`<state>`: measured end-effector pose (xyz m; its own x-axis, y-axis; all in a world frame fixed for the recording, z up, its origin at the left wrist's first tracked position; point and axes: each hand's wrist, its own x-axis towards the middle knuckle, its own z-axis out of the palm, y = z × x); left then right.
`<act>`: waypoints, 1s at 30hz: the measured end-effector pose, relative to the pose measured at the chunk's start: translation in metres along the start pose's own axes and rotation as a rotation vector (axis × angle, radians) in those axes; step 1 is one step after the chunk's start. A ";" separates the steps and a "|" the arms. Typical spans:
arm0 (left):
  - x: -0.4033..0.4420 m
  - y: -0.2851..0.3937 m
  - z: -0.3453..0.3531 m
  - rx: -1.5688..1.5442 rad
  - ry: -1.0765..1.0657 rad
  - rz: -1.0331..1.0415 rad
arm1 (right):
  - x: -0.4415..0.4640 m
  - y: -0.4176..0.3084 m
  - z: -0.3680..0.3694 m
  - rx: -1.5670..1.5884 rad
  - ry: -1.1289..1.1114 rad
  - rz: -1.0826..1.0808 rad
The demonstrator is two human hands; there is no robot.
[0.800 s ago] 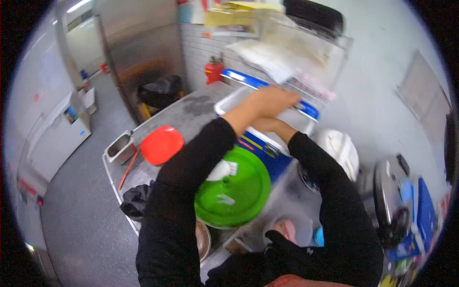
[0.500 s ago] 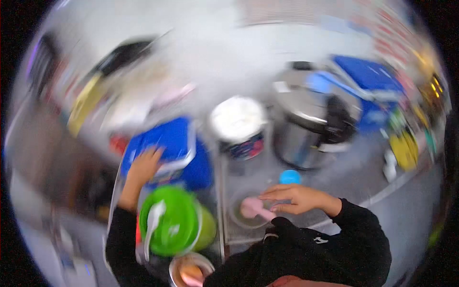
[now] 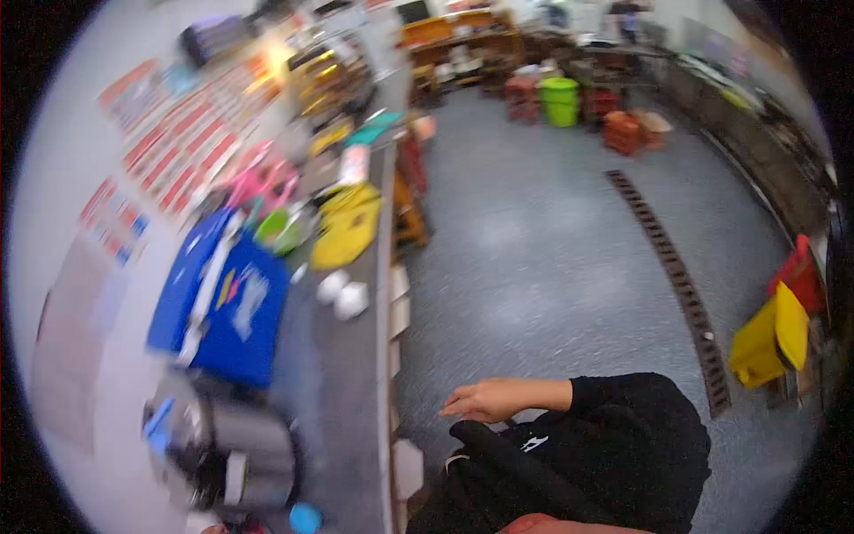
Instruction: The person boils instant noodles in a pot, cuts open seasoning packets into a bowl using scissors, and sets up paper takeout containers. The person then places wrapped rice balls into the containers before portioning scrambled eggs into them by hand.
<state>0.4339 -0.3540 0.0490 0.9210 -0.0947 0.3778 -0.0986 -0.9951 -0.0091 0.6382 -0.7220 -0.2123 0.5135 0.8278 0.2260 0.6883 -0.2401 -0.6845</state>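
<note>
My right hand (image 3: 487,399) is in front of my black sleeve, over the floor just right of the counter's edge. Its fingers are stretched out loosely and nothing shows in them. My left hand is out of the picture. Nearest on the counter (image 3: 334,383) are a large steel pot (image 3: 253,445) with a dark handle and a light blue piece on its lid, and a small light blue cup (image 3: 305,518) at the bottom edge.
Beyond the pot stands a blue cooler box (image 3: 233,307). Past it lie white round items (image 3: 350,301) and a yellow bag-like item (image 3: 347,231). A floor drain (image 3: 672,271) runs along the right, near a yellow bin (image 3: 767,343). A green bin (image 3: 559,102) stands far back.
My view has swung right, from the counter to the floor. The green-lidded tub and pink scoop have left the view, and so has my left hand. My right hand is off the counter.
</note>
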 end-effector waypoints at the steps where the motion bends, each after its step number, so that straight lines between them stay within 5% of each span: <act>1: 0.029 0.037 0.027 -0.141 0.016 -0.048 | -0.038 0.024 -0.024 -0.015 0.059 0.044; 3: 0.097 0.101 0.070 -0.231 -0.035 0.085 | -0.120 0.068 -0.087 -0.052 0.122 0.164; 5: 0.168 0.175 0.102 -0.215 0.062 0.490 | -0.184 0.089 -0.134 -0.171 0.220 0.403; 8: 0.258 0.269 0.157 -0.435 0.069 0.577 | -0.254 0.116 -0.214 -0.171 0.410 0.491; 10: 0.318 0.324 0.191 -0.691 -0.134 0.421 | -0.300 0.150 -0.266 -0.177 0.627 0.480; 13: 0.407 0.396 0.255 -0.663 -0.296 0.553 | -0.379 0.239 -0.333 -0.227 0.826 0.598; 15: 0.465 0.469 0.281 -0.682 -0.348 0.643 | -0.454 0.312 -0.357 -0.231 0.911 1.006; 17: 0.524 0.528 0.322 -0.787 -0.498 0.647 | -0.575 0.407 -0.326 -0.480 0.918 1.420; 19: 0.599 0.572 0.383 -0.732 -0.625 0.778 | -0.671 0.423 -0.269 -0.580 0.767 1.776; 21: 0.671 0.625 0.437 -0.716 -0.845 0.637 | -0.745 0.419 -0.177 -0.360 0.394 2.202; 22: 0.712 0.649 0.479 -0.649 -0.847 0.630 | -0.795 0.431 -0.068 -0.703 0.847 2.119; 25: 0.805 0.736 0.596 -0.085 -0.674 0.660 | -0.757 0.395 -0.086 0.133 0.586 2.424; 27: 0.850 0.830 0.661 0.183 -0.948 0.812 | -0.742 0.418 -0.120 0.323 0.675 2.419; 30: 0.863 0.995 0.672 -0.309 -0.976 1.054 | -0.739 0.471 -0.177 0.440 0.796 2.390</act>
<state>1.3840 -1.4457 -0.2561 0.2448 -0.8639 -0.4402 -0.8312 -0.4208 0.3635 0.6741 -1.5367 -0.5790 -0.0409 -0.7304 -0.6818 -0.9881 0.1307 -0.0808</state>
